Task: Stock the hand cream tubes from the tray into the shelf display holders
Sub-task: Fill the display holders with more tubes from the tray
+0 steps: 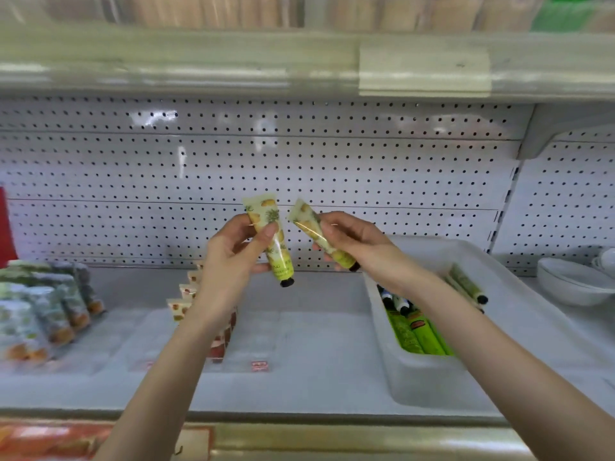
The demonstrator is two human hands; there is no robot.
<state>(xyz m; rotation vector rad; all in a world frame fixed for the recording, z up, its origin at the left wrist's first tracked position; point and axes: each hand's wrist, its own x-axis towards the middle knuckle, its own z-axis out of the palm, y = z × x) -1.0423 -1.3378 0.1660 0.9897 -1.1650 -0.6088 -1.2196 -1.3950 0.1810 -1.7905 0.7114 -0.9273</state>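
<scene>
— Both arms are up in front of the pegboard back wall (366, 168). What's in the left?

— My left hand (233, 254) is raised at mid-height, palm turned toward me, wrist bent slightly back. Its fingers (270, 230) are pinched closed around a pineapple-print tube (271, 239), thumb on the front face. The tube hangs nearly upright, black cap down, crimped end up.

— And the right?

— My right hand (352, 241) reaches in from the right, forearm crossing over the white tray (432, 384). Its fingers (327, 232) are curled shut on a second pineapple tube (312, 227), which tilts: crimped end up and to the left, cap down and to the right. The two crimped ends sit just beside each other, apart, in the air above the shelf (316, 387).

— Where's the rest of the stock?

— Green tubes (422, 334) lie in the tray under my right forearm, another tube (467, 284) on its far side. A row of tubes (181, 306) already stands in the display holders behind my left wrist. Blurred packets (43, 314) stand at the far left, white bowls (575, 284) at the far right.
</scene>
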